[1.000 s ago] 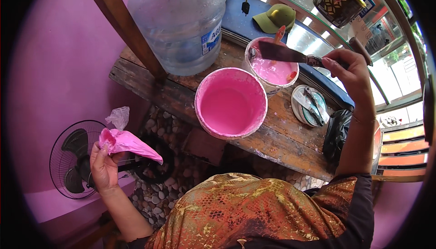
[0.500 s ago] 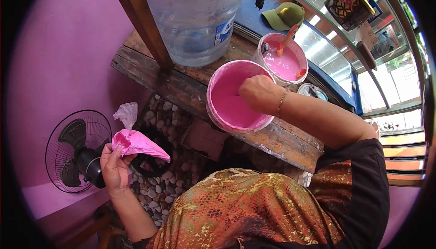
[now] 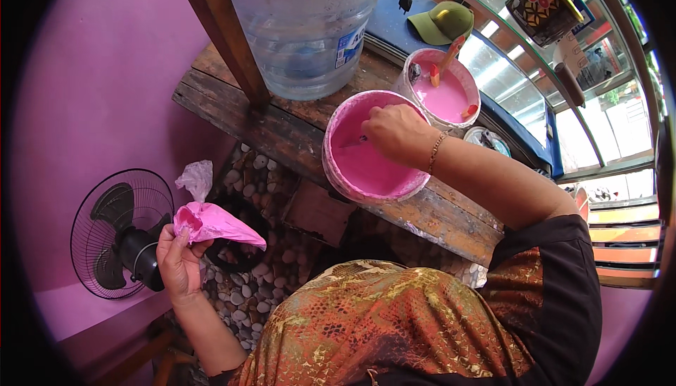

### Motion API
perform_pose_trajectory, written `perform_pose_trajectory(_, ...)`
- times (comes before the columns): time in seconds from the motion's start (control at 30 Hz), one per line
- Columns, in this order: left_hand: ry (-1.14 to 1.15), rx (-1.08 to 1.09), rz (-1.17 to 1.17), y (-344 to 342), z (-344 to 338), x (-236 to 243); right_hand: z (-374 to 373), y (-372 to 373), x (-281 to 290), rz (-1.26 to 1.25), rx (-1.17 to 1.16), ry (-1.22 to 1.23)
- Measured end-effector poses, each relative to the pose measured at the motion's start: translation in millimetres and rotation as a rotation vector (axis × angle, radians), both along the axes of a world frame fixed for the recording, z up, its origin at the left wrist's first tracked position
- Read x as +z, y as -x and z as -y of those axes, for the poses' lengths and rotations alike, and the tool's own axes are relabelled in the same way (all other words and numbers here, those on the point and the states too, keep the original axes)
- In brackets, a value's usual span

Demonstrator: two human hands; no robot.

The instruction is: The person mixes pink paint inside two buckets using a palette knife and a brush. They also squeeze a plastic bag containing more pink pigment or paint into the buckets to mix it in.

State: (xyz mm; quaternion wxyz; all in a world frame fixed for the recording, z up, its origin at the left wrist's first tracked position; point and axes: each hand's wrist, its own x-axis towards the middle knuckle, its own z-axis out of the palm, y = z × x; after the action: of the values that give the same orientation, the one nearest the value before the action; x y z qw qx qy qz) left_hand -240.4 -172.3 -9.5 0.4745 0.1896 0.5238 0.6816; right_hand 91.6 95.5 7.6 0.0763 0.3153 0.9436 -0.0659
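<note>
pink bag in left hand, right hand over bucket

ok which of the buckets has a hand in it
The nearer bucket, with the right hand dipped inside; the farther bucket, beside the green cap, has a brownish handle leaning in it.

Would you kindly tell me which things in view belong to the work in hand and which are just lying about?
Apparently in use:
- Pink plastic bag, in the left hand
- Mostly hidden tool, in the right hand
- Front bucket of pink mixture

Seemingly unrelated:
- Green cap
- Fan
- Large bottle
</note>
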Motion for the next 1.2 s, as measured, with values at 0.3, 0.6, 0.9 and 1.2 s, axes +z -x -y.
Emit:
perform_pose_trajectory(0.3,0.035,0.024,0.016,-7.6,2.3,-2.7,16.7,-13.2,18.9,0.184,-0.074,0.212)
perform_pose_trajectory(0.6,0.029,0.006,0.012,-13.2,-9.0,2.1,-0.9,-2.6,0.3,-0.023,-0.032,-0.004)
perform_pose_trajectory(0.9,0.056,0.03,0.027,-11.7,-3.6,-4.1,17.0,-10.8,18.5,0.212,-0.141,0.202)
perform_pose_trajectory(1.2,0.051,0.008,0.022,-12.3,-11.4,-4.2,1.1,-11.4,-1.2,-0.057,-0.087,-0.021)
